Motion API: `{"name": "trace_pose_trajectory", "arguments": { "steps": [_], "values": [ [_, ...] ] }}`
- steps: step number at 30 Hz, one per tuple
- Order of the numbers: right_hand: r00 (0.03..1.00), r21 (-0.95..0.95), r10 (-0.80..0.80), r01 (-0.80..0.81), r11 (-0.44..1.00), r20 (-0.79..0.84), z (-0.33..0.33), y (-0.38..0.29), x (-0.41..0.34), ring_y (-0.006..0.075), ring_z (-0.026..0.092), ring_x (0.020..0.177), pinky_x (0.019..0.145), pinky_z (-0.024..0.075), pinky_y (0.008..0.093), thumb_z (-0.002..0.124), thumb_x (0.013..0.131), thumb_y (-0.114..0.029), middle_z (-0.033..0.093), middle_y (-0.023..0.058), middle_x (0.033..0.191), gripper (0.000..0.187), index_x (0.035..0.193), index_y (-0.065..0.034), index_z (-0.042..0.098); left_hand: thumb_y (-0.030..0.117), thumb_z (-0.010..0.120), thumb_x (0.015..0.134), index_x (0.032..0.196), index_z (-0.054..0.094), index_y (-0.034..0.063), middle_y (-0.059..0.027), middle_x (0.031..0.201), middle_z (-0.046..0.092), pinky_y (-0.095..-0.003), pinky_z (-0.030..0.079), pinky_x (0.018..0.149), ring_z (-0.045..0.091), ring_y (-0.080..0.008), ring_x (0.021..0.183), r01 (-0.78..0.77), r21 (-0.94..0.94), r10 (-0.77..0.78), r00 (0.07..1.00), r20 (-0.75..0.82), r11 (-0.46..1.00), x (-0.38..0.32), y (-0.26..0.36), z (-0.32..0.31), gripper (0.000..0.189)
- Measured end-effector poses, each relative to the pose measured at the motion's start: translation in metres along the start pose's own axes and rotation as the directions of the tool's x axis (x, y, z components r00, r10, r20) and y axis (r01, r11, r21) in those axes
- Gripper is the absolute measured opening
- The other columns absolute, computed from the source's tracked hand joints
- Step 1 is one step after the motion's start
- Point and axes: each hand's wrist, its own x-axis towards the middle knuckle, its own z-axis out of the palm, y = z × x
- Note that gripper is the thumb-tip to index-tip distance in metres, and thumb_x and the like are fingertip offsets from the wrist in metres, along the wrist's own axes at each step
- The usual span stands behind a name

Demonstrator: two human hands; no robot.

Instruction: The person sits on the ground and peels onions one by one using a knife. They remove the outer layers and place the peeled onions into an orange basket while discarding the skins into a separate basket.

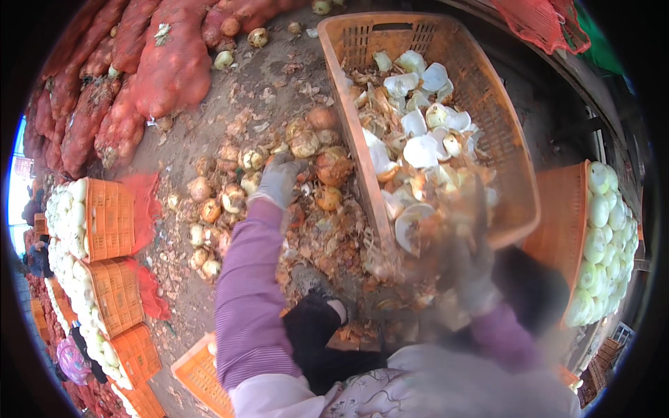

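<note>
My left hand (278,180), in a pale glove, reaches down into a pile of unpeeled onions (232,198) on the ground. Its fingers touch the onions near a large brown onion (333,167); whether they grip one is hidden. My right hand (473,285), also gloved, is strongly blurred at the near end of an orange plastic crate (358,157). A long, dark knife-like tool (480,219) sticks up from it, its outline smeared. Inside the crate lie white onion layers (420,151) and brown onion skins (373,115).
Red mesh sacks of onions (172,62) are heaped at the far left. Orange crates of peeled onions (111,219) line the left, and another crate of peeled onions (556,235) stands at right. Loose skins (324,240) litter the ground around my shoe (311,279). Other people sit far left.
</note>
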Motion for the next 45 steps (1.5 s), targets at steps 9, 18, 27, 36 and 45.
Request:
{"name": "trace_pose_trajectory", "arguments": {
  "steps": [9,18,27,36,45],
  "values": [
    [0.872,0.606,0.490,-0.391,0.693,0.002,-0.006,0.028,-0.022,0.0152,0.061,0.054,0.048,0.0499,0.0264,0.055,0.095,-0.025,0.064,0.0083,0.077,0.022,0.105,-0.0059,0.061,0.015,0.073,0.075,0.143,0.044,0.0280,-0.0105,0.155,0.028,-0.0417,0.035,0.113,0.025,-0.0344,0.143,-0.011,0.691,0.068,0.996,-0.055,0.723,0.124,0.005,0.035,0.075],
    [0.918,0.193,0.397,-0.390,0.900,0.004,-0.008,0.038,-0.029,0.0141,0.062,0.060,0.052,0.0516,0.0279,0.056,0.095,-0.019,0.064,0.0074,0.080,0.034,0.127,-0.0077,0.047,-0.001,0.082,0.065,0.136,0.045,0.0039,-0.0195,0.144,0.043,-0.0400,0.042,0.108,0.049,-0.0347,0.127,0.120,-0.022,-0.120,0.930,-0.346,0.993,0.109,-0.045,0.020,0.081],
    [0.992,0.068,-0.083,0.077,0.995,0.099,-0.001,-0.001,0.008,0.0079,0.058,0.060,0.052,0.0473,0.0242,0.052,0.099,-0.018,0.064,0.0025,0.075,0.019,0.104,-0.0019,0.062,0.012,0.086,0.062,0.130,0.049,-0.0016,-0.0172,0.121,0.061,-0.0342,0.047,0.096,0.056,-0.0225,0.116,-0.440,-0.037,0.425,0.883,-0.199,0.897,-0.077,0.042,0.019,0.078],
    [0.895,-0.128,-0.222,0.291,0.948,0.387,-0.032,0.000,-0.068,0.0259,0.065,0.091,0.079,0.0528,0.0349,0.067,0.091,-0.018,0.064,0.0160,0.109,0.046,0.129,0.0017,0.050,0.013,0.086,0.063,0.122,0.051,-0.0023,-0.0109,0.100,0.066,-0.0288,0.054,0.079,0.063,-0.0140,0.089,-0.286,-0.227,0.234,0.944,-0.232,0.931,-0.208,0.120,0.109,0.070],
    [0.868,-0.433,-0.329,0.475,0.766,0.372,-0.029,0.024,-0.091,0.0352,0.064,0.086,0.072,0.0513,0.0430,0.057,0.090,-0.015,0.064,0.0215,0.096,0.044,0.129,0.0019,0.048,0.024,0.089,0.063,0.125,0.051,-0.0069,-0.0197,0.104,0.067,-0.0369,0.053,0.082,0.066,-0.0284,0.095,-0.351,0.078,0.359,0.893,-0.270,0.933,-0.202,0.109,0.122,0.079]
  ]
}}
